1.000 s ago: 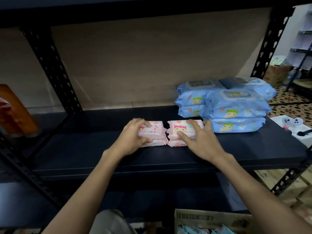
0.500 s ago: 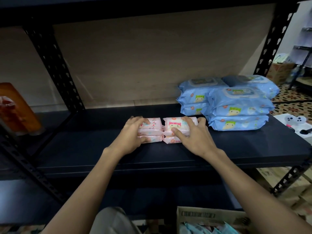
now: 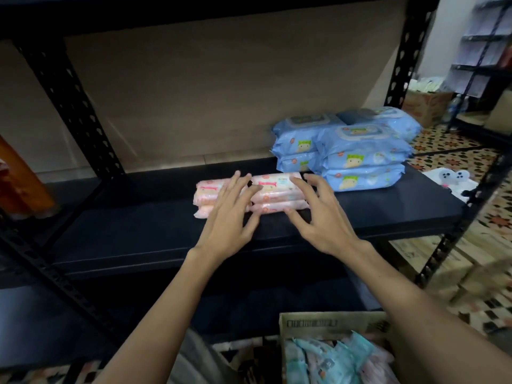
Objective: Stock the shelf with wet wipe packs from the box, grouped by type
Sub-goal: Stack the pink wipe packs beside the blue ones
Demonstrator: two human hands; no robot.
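Two short stacks of small pink wet wipe packs (image 3: 273,194) stand side by side on the dark shelf board (image 3: 138,231). My left hand (image 3: 230,217) hovers in front of the left stack with fingers spread and straight. My right hand (image 3: 318,214) is just in front of the right stack, fingers spread and slightly bent, holding nothing. Large blue wet wipe packs (image 3: 354,151) are stacked at the shelf's right end. The cardboard box (image 3: 332,325) below holds several teal and pink packs.
Black perforated uprights (image 3: 74,106) frame the shelf, with a diagonal brace at the lower left. An orange object (image 3: 19,178) stands at the far left. A white item (image 3: 451,178) lies beyond the shelf's right edge over patterned floor tiles. Another rack and a box stand at the far right.
Both hands have let go of the pink stacks and drawn back toward me with fingers spread. The stacks stay on the shelf, pushed closer together.
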